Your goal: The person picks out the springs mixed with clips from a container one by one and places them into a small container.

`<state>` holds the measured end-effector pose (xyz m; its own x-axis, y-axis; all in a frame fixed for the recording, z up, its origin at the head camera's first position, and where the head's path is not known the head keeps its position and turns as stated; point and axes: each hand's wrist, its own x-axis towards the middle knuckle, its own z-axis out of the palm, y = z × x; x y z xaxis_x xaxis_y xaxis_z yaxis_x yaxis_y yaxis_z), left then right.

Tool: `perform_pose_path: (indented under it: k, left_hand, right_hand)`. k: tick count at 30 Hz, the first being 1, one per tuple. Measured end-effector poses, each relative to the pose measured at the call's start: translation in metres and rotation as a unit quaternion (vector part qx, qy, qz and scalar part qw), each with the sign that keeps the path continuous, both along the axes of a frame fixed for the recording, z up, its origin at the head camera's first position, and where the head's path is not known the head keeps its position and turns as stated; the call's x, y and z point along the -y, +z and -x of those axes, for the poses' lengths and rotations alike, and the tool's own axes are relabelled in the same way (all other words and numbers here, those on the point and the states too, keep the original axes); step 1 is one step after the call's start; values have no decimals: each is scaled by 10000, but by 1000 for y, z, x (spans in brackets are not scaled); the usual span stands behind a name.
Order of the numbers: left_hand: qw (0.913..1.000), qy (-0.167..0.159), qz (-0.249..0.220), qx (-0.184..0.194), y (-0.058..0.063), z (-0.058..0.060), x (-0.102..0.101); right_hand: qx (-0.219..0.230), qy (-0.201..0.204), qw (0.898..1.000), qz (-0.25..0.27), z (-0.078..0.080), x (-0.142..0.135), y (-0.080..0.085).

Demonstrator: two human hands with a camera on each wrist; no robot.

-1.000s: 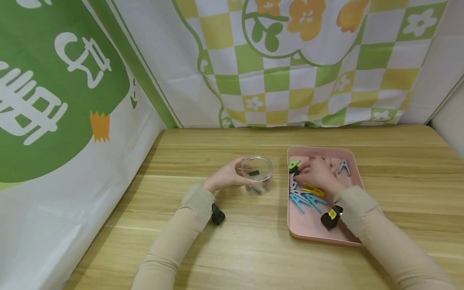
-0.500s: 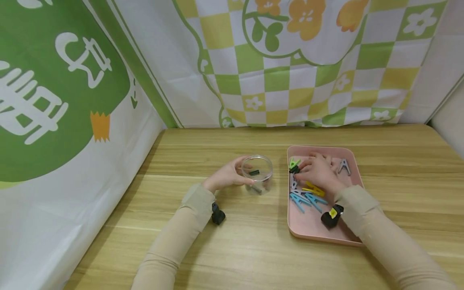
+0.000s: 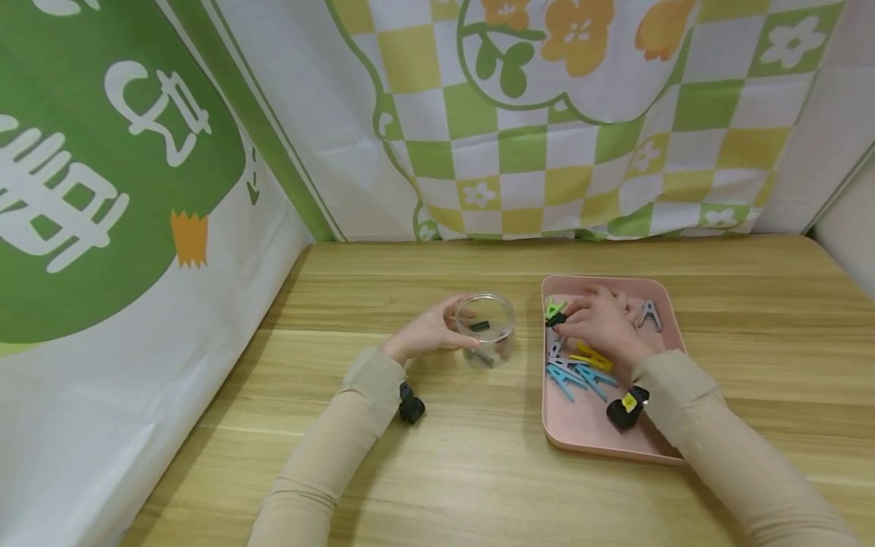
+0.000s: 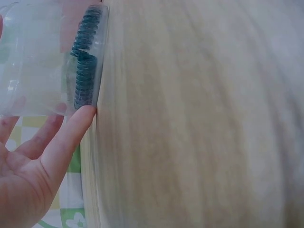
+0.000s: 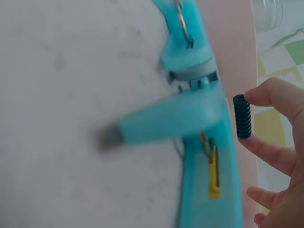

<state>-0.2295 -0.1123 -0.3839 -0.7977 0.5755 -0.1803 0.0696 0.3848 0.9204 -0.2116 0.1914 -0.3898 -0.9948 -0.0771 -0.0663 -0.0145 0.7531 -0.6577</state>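
My left hand (image 3: 431, 330) holds a clear round jar (image 3: 504, 342) by its side, thumb and fingers on either side of the wall. Inside the jar lie two dark green coil springs (image 4: 85, 78), end to end near its bottom in the left wrist view. Over the pink tray (image 3: 581, 433), my right hand (image 3: 603, 327) pinches another dark green spring (image 5: 242, 116) by its two ends, between thumb and a finger. Its other fingers are loosely bent. Around that hand are clothespins: light blue (image 3: 593, 381), yellow (image 3: 592, 357), bright green (image 3: 554, 307) and grey (image 3: 649, 314).
Both the jar and the tray rest on a wood-grain table (image 3: 437, 471), the jar left of the tray. A patterned cloth (image 3: 519, 152) hangs behind the table's far edge. Another green and white cloth (image 3: 225, 327) borders the left side.
My right hand has shifted only slightly, and the dark spring at its fingertips shows a little higher. The left hand and jar stay put.
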Motion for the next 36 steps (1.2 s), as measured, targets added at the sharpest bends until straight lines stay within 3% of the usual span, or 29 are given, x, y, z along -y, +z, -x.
perform_pose_path:
  k: [10,17,36]
  left_hand:
    - [10000,-7,0,28,0,0,0]
    - [10000,-21,-26,81,-1,1,1]
    - [10000,-9,-41,-1,2,0,1]
  right_hand:
    - [-23,-320,9979,556,-6,2,6]
    - [-370,-71,9992,94,-3,-2,10]
    - [-464,194,9987,3,8,5,43]
